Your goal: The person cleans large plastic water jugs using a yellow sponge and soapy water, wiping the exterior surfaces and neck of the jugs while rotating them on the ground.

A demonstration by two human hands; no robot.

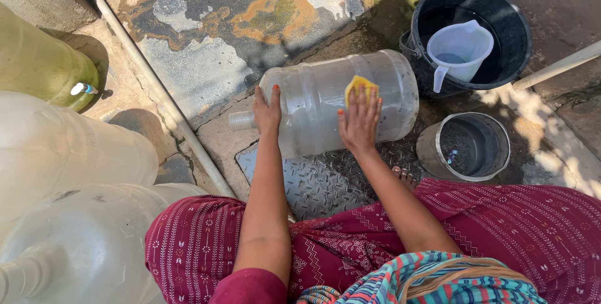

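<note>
Head view, right hand: open, fingers spread, palm pressing a yellow sponge flat against the jug wall.
Left hand: wrapped over the shoulder near the neck, steadying.
Clear water jug: on its side on a metal tread plate.
Technique: firm hold at the neck stops rolling; keep sponge contact flat.
Surroundings: black tub holding a white pitcher; small grey bucket just beside the jug base, crowding it; white pipe left; more jugs at left.
</note>
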